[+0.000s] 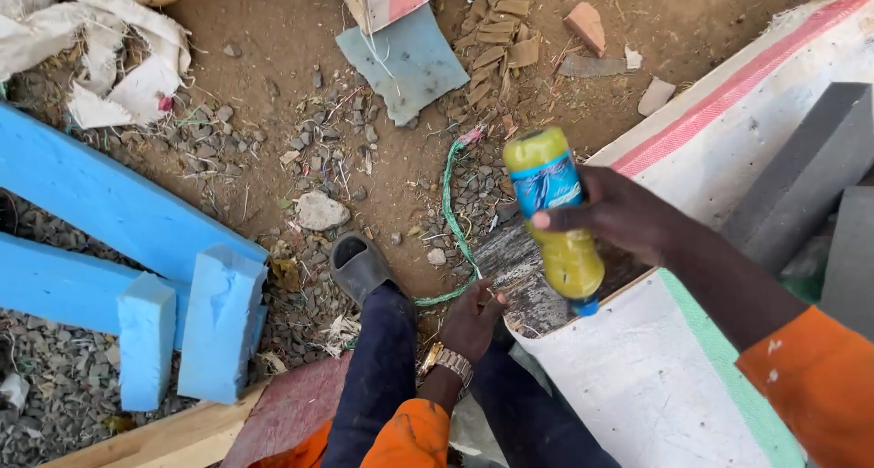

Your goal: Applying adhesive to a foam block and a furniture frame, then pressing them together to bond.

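My right hand point(628, 215) grips a plastic bottle point(552, 208) filled with yellow liquid, with a blue label around it. The bottle is tipped so its blue cap points down at the dark, stained edge of a white woven-fabric covered board point(674, 377). My left hand point(472, 320), with a metal watch at the wrist, rests with bent fingers by my knee, touching the dark patch and near a green cord point(450, 208). Whether it holds anything I cannot tell. My dark trousers and a grey slipper point(357, 266) show below.
Blue foam slabs and blocks point(146, 249) lie on the left on gravel. Grey foam blocks point(810, 177) lie on the white board at right. Stones, cardboard scraps, a grey sheet point(410, 63) and white sacking point(118, 58) litter the dirt. A wooden plank point(173, 441) runs along the bottom.
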